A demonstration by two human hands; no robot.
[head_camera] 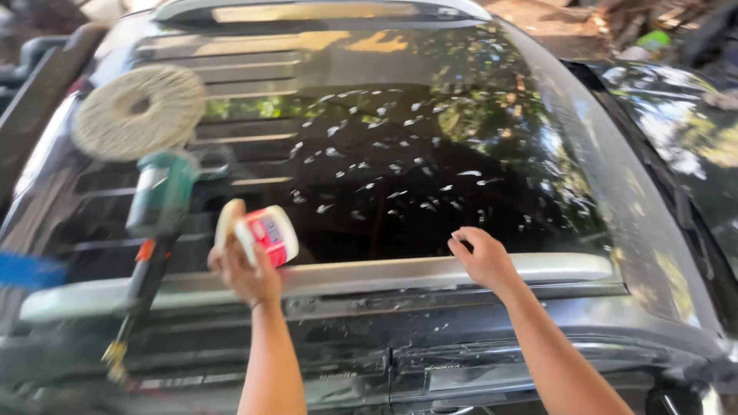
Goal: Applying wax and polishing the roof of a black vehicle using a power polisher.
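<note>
A dark car's rear window [400, 115] fills the view, dotted with several white dabs of paste across its middle. My left hand [246, 269] holds a small round tub [269, 234] with a red label, tilted on its side, and its pale lid against the palm. My right hand [484, 257] rests at the window's lower edge, fingers bent, fingertips touching the glass beside the chrome trim strip [538, 267].
A green polishing machine [161, 192] with a round woolly pad [138, 111] lies on the glass at the left, its cord [138, 300] trailing down. A blue thing [27, 270] shows at the far left edge. Another dark car [692, 131] stands at the right.
</note>
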